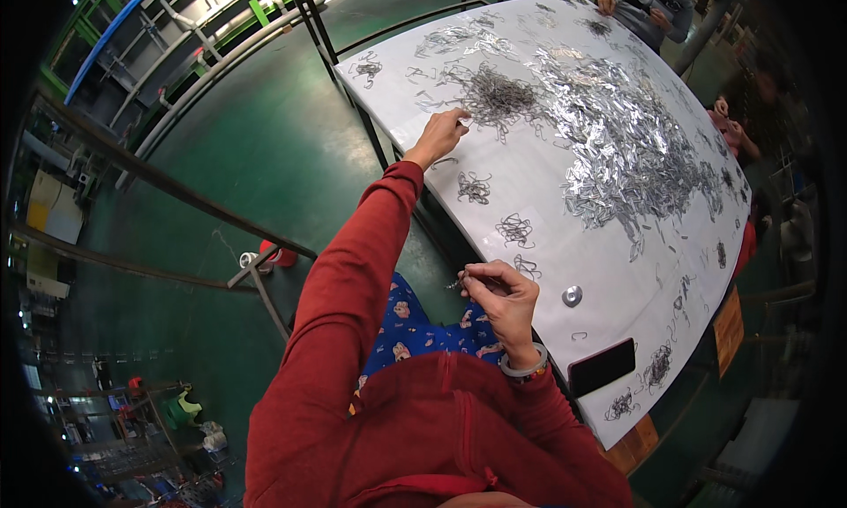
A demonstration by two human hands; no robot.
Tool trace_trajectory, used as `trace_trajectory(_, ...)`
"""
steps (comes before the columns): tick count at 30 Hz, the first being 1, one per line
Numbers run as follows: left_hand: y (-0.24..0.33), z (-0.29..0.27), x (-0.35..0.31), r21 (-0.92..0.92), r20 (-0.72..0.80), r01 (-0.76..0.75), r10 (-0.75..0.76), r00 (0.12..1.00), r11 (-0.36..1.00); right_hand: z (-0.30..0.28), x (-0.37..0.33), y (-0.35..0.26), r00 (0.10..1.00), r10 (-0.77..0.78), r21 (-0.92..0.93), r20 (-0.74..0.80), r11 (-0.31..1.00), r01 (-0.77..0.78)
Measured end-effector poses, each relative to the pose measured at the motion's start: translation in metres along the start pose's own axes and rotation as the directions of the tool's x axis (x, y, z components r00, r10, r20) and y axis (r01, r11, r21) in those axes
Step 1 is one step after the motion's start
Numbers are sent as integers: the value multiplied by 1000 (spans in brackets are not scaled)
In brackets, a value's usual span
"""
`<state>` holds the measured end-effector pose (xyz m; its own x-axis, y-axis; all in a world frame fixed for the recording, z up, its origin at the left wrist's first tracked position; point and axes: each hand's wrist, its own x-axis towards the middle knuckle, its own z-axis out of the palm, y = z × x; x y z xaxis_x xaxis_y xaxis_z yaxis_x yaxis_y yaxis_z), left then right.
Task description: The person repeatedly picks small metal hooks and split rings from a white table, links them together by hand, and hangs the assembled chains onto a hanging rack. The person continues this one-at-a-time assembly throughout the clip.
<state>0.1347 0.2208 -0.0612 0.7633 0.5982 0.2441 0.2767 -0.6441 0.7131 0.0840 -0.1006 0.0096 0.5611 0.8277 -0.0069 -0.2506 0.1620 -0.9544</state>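
**Red zip-front jacket (397, 459) at a broad white table (529, 183)**

The right hand (505, 298), closed to a pinch, holds a small shiny metal piece (454, 285). The left hand (438, 139), fingers partly curled, is near a pile of dark bent-wire hooks (501, 93); I cannot tell whether it grips anything. Right of the right hand sits a round silver disc (572, 295); farther out, heaped flat silver strips (618, 146).
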Motion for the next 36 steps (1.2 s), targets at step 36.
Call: trace_trajectory(36, 179, -107, -221, -551, -455, -249, -36, 890, 796, 6, 55, -62, 851, -496, -262, 172, 810, 525)
